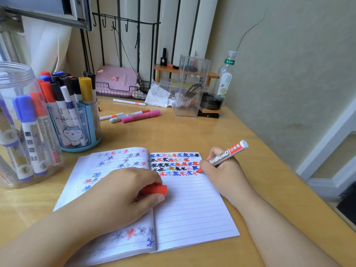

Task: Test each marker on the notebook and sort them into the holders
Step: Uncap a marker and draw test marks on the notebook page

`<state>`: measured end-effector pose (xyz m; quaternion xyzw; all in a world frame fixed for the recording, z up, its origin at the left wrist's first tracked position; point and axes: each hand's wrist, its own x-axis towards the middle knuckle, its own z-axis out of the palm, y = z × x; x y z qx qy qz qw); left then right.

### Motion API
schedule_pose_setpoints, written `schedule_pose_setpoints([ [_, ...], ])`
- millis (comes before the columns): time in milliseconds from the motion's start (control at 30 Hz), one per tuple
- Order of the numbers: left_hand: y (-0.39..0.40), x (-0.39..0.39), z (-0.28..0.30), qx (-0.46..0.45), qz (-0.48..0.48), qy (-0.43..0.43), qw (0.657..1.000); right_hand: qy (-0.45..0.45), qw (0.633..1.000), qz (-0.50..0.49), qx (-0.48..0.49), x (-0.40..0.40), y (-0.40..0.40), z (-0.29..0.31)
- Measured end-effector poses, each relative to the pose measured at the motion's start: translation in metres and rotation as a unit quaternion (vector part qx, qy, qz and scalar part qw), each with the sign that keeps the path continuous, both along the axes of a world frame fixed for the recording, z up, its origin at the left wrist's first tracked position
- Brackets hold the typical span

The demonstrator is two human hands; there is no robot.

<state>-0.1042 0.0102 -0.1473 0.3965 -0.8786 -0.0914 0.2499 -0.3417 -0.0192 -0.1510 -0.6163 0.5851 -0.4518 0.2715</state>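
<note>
1. Right hand (pixel 224 171), right of centre in the frame, fingers curled round a red whiteboard marker (pixel 227 154); the tip touches the right-hand page at the end of the lowest row of star marks, evidently to test the ink.
2. Left hand (pixel 123 191), centre frame, rests on the gutter of the lined notebook (pixel 192 209) and pinches the red cap (pixel 155 189) between thumb and fingers (probably kept ready for recapping while the hand's weight holds the pages flat).
3. Clear plastic jar (pixel 23 78), left edge, holds blue and red whiteboard markers; the blue cartoon pen holder (pixel 81 132) beside it holds black, red, blue and yellow ones, which suggests sorting is well advanced.
4. Pink marker (pixel 141 116) and two orange-banded white markers lie loose on the wooden desk (pixel 260 180) above the notebook, seemingly awaiting test.
</note>
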Motion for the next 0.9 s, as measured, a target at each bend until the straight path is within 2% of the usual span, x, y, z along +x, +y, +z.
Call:
schedule_pose_setpoints([
  [300,0.000,-0.001,0.001,0.006,0.001,-0.003,1.000,-0.019,0.999,0.013,0.032,0.003,0.001,0.001],
  [633,0.000,-0.001,0.001,0.010,0.004,-0.001,1.000,-0.007,1.000,-0.020,0.016,0.001,0.004,0.005],
  [767,0.002,-0.003,0.005,0.020,0.017,0.034,0.999,-0.089,0.996,-0.013,-0.012,0.005,0.009,0.013],
  [900,0.010,-0.008,0.018,0.003,0.055,0.097,0.994,-0.231,0.968,0.100,0.002,0.018,0.026,0.033],
])
